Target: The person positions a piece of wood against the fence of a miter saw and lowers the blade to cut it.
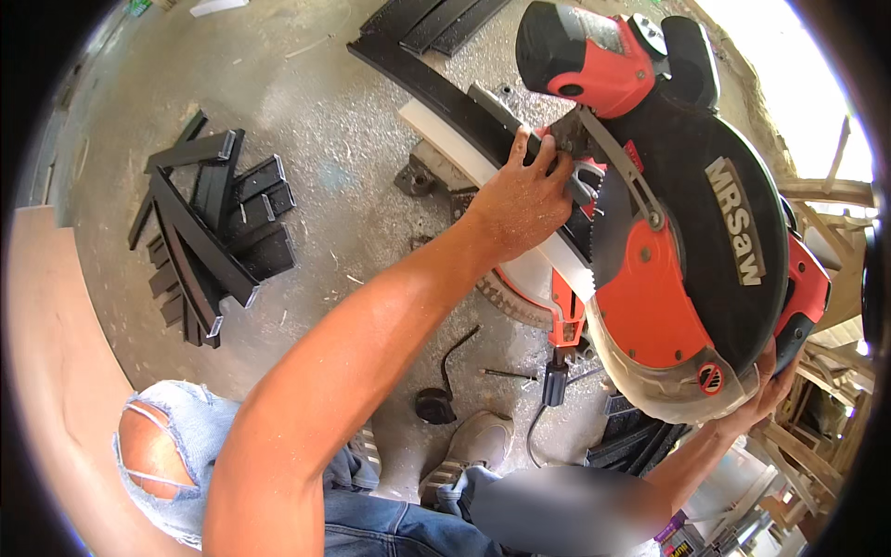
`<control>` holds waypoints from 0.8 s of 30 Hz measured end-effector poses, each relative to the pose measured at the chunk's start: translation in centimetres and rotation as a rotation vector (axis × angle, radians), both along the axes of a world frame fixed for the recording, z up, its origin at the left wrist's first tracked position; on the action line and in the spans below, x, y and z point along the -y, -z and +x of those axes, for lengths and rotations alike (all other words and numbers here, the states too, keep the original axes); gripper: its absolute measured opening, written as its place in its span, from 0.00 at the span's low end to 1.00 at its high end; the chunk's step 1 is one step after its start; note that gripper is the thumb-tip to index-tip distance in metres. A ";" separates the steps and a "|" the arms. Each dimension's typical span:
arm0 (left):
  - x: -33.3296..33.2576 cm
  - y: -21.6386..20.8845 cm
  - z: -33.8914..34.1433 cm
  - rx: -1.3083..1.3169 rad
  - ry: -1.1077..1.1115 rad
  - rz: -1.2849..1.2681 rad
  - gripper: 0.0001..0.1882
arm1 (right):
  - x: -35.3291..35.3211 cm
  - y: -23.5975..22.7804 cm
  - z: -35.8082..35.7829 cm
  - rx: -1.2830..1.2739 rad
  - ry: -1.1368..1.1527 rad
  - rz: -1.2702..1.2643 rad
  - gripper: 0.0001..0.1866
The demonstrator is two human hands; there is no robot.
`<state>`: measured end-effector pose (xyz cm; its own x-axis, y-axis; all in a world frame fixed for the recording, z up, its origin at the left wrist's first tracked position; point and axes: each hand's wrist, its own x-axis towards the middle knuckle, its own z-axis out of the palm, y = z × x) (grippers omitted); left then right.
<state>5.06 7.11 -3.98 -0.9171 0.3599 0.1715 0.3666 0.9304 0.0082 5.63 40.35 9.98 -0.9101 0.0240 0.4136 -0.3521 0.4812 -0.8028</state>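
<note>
A red and black miter saw (650, 288) stands in front of me, its toothed blade at the end of a long black strip with a white face (445, 139). My left hand (524, 200) grips that strip beside the blade, fingers curled over its black edge at the saw's fence. At the saw's near right end, my right hand (766, 395) is wrapped around the black and red handle (803, 316), partly hidden behind the guard. A clear plastic guard (640, 385) curves under the saw head.
Cut black strips (218, 223) lie heaped on the dusty concrete floor at left. Longer black strips (445, 23) rest at the far side, and more (640, 446) lie below the saw. Near my shoe (478, 441) are a black tape measure (433, 406) and a pencil (508, 374).
</note>
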 end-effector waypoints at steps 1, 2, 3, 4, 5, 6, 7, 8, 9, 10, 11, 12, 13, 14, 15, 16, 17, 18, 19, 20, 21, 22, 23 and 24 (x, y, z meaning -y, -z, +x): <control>0.1 0.1 -0.1 -0.030 0.013 0.022 0.10 | -0.2 -0.1 0.2 0.032 -0.017 0.004 0.27; 0.1 0.3 -0.1 -0.023 0.016 0.039 0.10 | -0.2 0.0 0.3 0.038 -0.013 0.021 0.27; 0.0 0.4 0.0 -0.026 0.009 0.048 0.10 | -0.1 0.2 0.4 0.030 -0.015 -0.023 0.28; 0.1 0.6 -0.1 -0.034 0.002 0.047 0.10 | 0.1 0.3 0.4 0.016 -0.018 -0.076 0.28; 0.2 0.7 0.0 -0.061 -0.004 0.067 0.11 | 0.0 0.3 0.3 0.017 -0.014 -0.069 0.28; 0.2 0.9 0.2 -0.059 0.000 0.074 0.11 | -0.1 0.3 0.3 0.031 0.042 -0.071 0.28; 0.2 1.0 0.1 -0.070 -0.015 0.071 0.12 | -0.2 0.2 0.3 0.042 0.101 -0.077 0.29; 0.2 1.1 0.1 -0.081 -0.028 0.068 0.13 | -0.2 0.2 0.3 0.040 0.108 -0.075 0.29; 0.3 1.2 0.1 -0.082 -0.020 0.069 0.13 | -0.1 0.2 0.4 0.042 0.058 -0.079 0.29; 0.2 1.4 -0.1 -0.125 -0.013 0.102 0.13 | -0.3 0.1 0.4 0.040 0.014 -0.080 0.29; 0.1 1.6 -0.2 -0.170 -0.004 0.133 0.14 | 1.0 -0.3 0.6 0.039 0.041 -0.073 0.28; 0.1 1.8 -0.2 -0.175 0.016 0.134 0.14 | 1.2 -0.2 0.6 0.032 0.061 -0.074 0.28; 0.2 1.9 -0.3 -0.163 0.015 0.110 0.15 | 1.1 -0.1 0.4 0.036 0.070 -0.074 0.28; 0.2 1.7 -0.6 -0.156 0.023 0.083 0.16 | 1.5 -0.3 0.4 0.036 0.089 -0.076 0.27; 0.1 1.5 -0.8 -0.068 0.010 0.057 0.21 | 2.2 -0.5 0.4 0.062 0.032 -0.165 0.27; 0.1 1.1 -0.8 0.017 0.004 0.023 0.28 | 3.7 -1.0 0.3 0.082 -0.019 -0.258 0.27; 0.4 0.6 -0.8 0.027 -0.001 0.027 0.28 | 3.9 -1.4 0.1 0.114 -0.067 -0.263 0.27; 0.1 1.0 -1.0 0.040 0.008 0.038 0.29 | 3.8 -1.6 0.0 0.158 -0.100 -0.291 0.26; 0.1 1.1 -1.1 0.025 0.027 0.074 0.28 | 3.8 -1.7 -0.1 0.206 -0.138 -0.326 0.26; -0.2 0.9 -1.4 0.004 0.058 0.118 0.28 | 3.6 -2.5 -0.1 0.251 -0.168 -0.387 0.26; 0.3 2.5 -1.8 0.040 0.088 0.092 0.28 | 3.2 -3.0 -0.1 0.318 -0.166 -0.342 0.26; 1.5 3.5 -1.8 0.074 0.106 0.053 0.28 | 2.9 -3.3 -0.3 0.387 -0.176 -0.314 0.26; 2.7 4.6 -1.4 0.085 0.104 0.059 0.28 | 2.9 -2.2 -0.9 0.295 -0.263 -0.314 0.26; 3.0 4.8 -1.6 0.090 0.117 0.059 0.28 | 2.7 -1.5 -1.6 0.196 -0.335 -0.300 0.26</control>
